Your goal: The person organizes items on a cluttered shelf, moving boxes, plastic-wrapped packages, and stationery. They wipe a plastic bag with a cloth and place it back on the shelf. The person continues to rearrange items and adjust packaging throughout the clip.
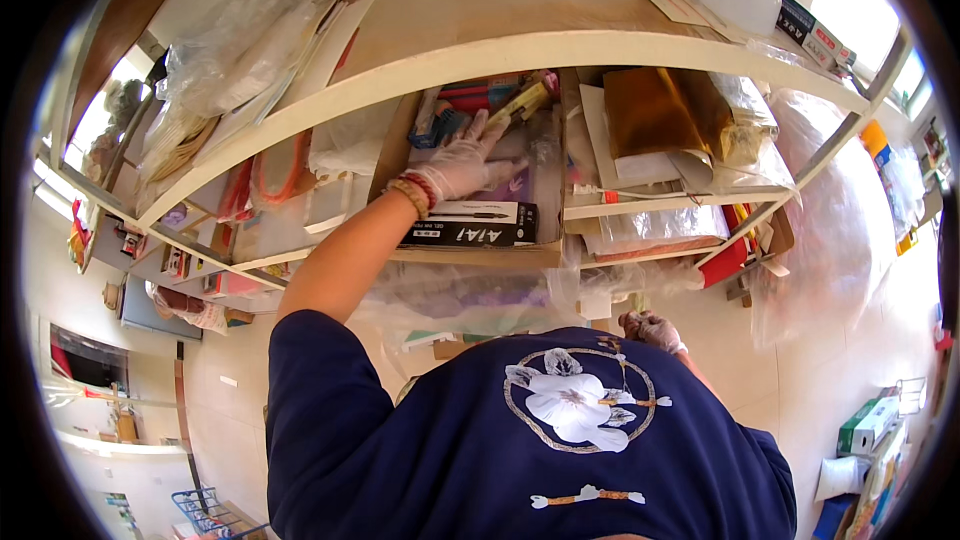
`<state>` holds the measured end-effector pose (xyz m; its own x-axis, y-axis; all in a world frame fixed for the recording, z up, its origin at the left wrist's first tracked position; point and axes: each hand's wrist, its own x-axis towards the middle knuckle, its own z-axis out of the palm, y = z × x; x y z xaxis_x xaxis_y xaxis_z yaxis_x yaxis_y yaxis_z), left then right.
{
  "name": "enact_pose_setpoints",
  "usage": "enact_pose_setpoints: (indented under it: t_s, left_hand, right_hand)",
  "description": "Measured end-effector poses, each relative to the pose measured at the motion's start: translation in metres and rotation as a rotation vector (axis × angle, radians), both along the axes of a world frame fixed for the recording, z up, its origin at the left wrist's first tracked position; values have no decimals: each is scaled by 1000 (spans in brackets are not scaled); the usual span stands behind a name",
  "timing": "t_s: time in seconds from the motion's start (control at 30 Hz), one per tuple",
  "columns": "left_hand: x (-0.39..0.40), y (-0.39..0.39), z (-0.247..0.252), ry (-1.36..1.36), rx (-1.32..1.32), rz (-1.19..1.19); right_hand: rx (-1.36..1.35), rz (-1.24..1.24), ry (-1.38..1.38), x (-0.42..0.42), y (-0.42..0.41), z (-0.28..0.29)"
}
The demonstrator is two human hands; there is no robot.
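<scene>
My left hand (465, 157), in a thin clear glove and with beaded bracelets at the wrist, reaches into an open cardboard box (480, 255) on a shelf. Its fingers are spread over the contents, beside a yellow packet (525, 101) and a small blue box (426, 133); whether it touches them is unclear. A black and white gel pen box (472, 225) lies at the near side of the cardboard box. My right hand (652, 330), gloved too, hangs low beyond my torso with its fingers curled; a small pale thing shows at the fingertips, too indistinct to name.
The upper shelf's edge (495, 52) runs just above the box. Gold foil sheets (660, 112) lie in the right compartment. Plastic bags (225, 60) and papers lie at upper left. A large clear plastic bag (832, 240) hangs at right. A blue wire rack (210, 514) stands at lower left.
</scene>
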<state>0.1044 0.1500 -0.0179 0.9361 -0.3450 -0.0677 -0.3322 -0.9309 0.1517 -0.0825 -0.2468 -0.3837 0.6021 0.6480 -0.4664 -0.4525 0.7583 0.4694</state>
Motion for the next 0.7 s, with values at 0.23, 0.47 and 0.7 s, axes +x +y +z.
enact_pose_setpoints:
  t_s: [0.23,0.47,0.7]
  left_hand:
    - [-29,92,44,-252,-351,-195]
    - [-93,168,0,-344,-753,220]
    - [-148,173,-22,15,-1039,618]
  right_hand:
    - [-1485,326,-1131,15,-2,143]
    - [-986,127,-624,34,17,253]
    - [-1489,389,-1244,57,99,332]
